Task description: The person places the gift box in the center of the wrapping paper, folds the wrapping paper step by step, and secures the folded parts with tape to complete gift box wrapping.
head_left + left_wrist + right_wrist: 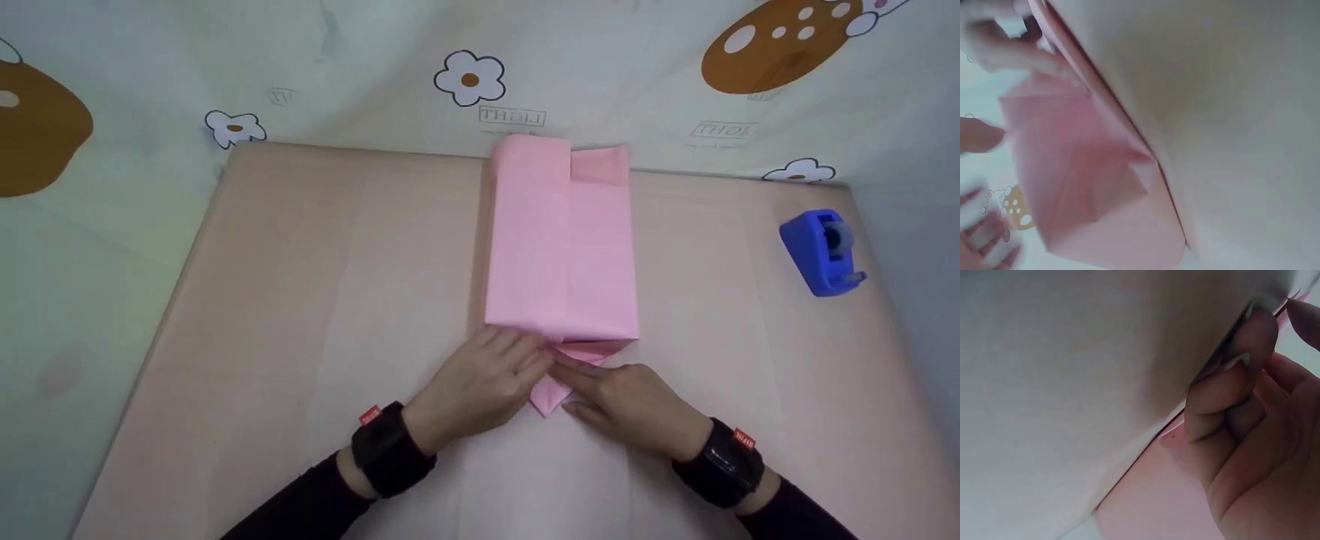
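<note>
A box-shaped package in pink wrapping paper (529, 247) lies lengthwise, its near end folded into a pointed flap (550, 396). My left hand (480, 382) is at the left of that end, fingertips against the paper. In the left wrist view, blurred fingers (985, 236) are spread apart beside the pink paper (1067, 163). From the right, my right hand (637, 401) presses extended fingers onto the flap, thumb near its tip. In the right wrist view, some fingers of the right hand (1252, 427) are bent beside the paper's lower edge. The hands partly hide the fold.
A blue tape dispenser (817, 255) stands on the table at the right. At the package's far end, a paper end (600, 165) stands open beyond the box. A patterned curtain (360, 67) runs along the table's back edge.
</note>
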